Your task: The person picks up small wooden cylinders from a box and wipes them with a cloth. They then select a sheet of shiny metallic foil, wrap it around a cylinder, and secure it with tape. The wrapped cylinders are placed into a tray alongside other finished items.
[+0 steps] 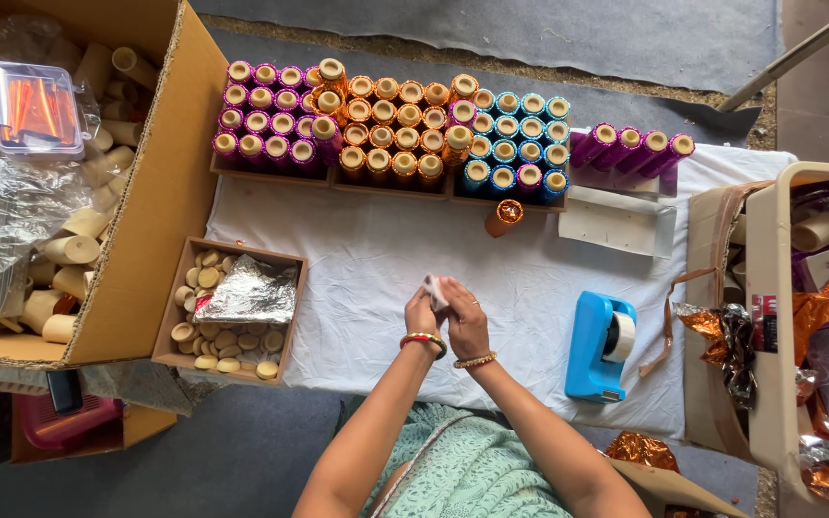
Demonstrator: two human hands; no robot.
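Both hands, left hand and right hand, pinch a small white piece with closed fingers; it could slip onto the desk.

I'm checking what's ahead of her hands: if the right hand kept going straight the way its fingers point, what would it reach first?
Probably bare white cloth first, then the orange foil-wrapped tube lying on its side, though depth is unclear. The right hand points up and away.
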